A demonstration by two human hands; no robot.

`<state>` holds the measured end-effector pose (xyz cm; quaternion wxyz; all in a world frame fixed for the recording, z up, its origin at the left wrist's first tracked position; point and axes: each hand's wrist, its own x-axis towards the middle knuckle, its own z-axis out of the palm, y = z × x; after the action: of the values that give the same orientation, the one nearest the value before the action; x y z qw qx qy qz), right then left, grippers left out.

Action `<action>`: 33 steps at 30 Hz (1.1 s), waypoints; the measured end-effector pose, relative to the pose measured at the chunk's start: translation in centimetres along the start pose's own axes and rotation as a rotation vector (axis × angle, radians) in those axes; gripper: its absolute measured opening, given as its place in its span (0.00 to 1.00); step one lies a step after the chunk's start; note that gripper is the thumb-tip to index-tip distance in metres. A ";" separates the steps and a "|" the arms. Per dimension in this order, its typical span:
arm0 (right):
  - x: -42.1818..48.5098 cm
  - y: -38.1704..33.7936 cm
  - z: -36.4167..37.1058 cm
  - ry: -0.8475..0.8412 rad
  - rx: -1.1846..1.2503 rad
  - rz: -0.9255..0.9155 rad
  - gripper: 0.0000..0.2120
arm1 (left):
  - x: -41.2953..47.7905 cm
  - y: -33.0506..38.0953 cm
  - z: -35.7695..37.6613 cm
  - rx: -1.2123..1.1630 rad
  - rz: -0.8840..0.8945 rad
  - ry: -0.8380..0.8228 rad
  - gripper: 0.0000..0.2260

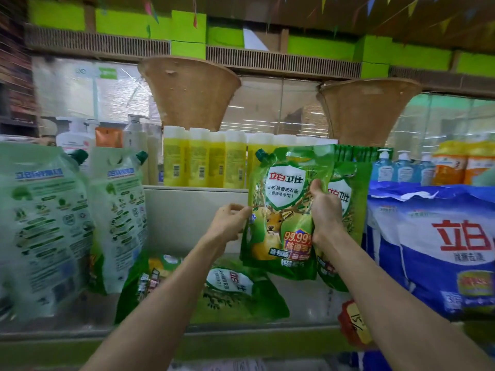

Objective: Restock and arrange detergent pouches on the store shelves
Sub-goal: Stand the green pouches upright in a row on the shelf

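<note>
left hand (230,220), right hand (325,210) hold green pouch (284,210), "99.99%"

Site is presenting as a retail shop: shelf (227,332) is carrying duplicate detergent pouches (117,218), barcoded yellow bottles (199,159) are standing in rows, handwritten price tag (355,325) is hanging below.

The detergent pouch (281,210) is green with a white shield, red lettering and a brown deer. The bottles (199,159) are yellow. The large bag (455,263) is blue and white with red characters. The back-facing pouches (42,226) are pale green and white.
</note>
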<state>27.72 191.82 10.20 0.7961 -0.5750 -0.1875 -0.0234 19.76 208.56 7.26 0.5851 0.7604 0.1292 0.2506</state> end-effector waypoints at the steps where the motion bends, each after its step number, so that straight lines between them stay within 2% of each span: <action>1: 0.1 0.2 -0.2 0.053 -0.034 -0.039 0.21 | 0.1 0.0 0.9 0.039 0.007 0.037 0.19; 3: 0.3 0.7 -0.6 0.127 -0.089 -0.116 0.23 | -0.2 0.1 2.9 0.064 -0.030 -0.008 0.22; 5: 0.3 1.5 -1.0 0.168 -0.136 -0.178 0.23 | -0.4 -0.4 5.3 0.064 -0.117 -0.144 0.28; 8: 0.2 3.1 -1.8 0.164 -0.155 -0.222 0.19 | -0.8 -1.5 9.6 -0.133 -0.172 -0.322 0.30; 10: 0.5 3.4 -2.0 0.078 -0.169 -0.216 0.15 | -0.5 -2.0 11.6 -0.205 -0.141 -0.326 0.30; 13: 1.3 2.8 -2.3 -0.017 -0.156 -0.230 0.21 | 0.5 -2.3 12.9 -0.201 -0.167 -0.306 0.32; 17: 0.9 2.4 -2.4 -0.059 -0.235 -0.275 0.22 | 0.9 -2.4 12.7 -0.161 -0.168 -0.321 0.35; 19: 0.4 1.7 -2.3 -0.012 -0.256 -0.341 0.21 | 0.9 -2.1 11.8 -0.120 -0.134 -0.346 0.33; 21: -0.1 0.3 -2.0 0.079 -0.267 -0.522 0.19 | 0.9 -1.2 9.9 0.007 -0.087 -0.353 0.30; 23: -0.6 -1.4 -1.3 0.164 -0.322 -0.750 0.16 | 1.1 -0.5 7.5 0.317 0.030 -0.323 0.24; 25: -1.1 -2.2 -0.6 0.170 -0.390 -0.964 0.09 | 1.4 -0.4 4.8 0.698 0.134 -0.298 0.18; 27: -1.9 -2.1 0.6 0.116 -0.477 -1.107 0.05 | 1.6 -1.0 2.4 0.971 0.151 -0.291 0.16; 30: -3.0 -0.8 2.2 -0.050 -0.563 -1.186 0.03 | 1.7 -3.2 -0.8 1.146 0.032 -0.284 0.18; 33: -3.8 0.7 2.7 -0.193 -0.618 -1.087 0.04 | 1.8 -5.4 -2.4 1.296 -0.107 -0.335 0.23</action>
<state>23.60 193.88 9.02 0.4472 -0.6003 -0.5085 -0.4256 20.47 212.91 3.01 0.0342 0.9791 0.1984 -0.0282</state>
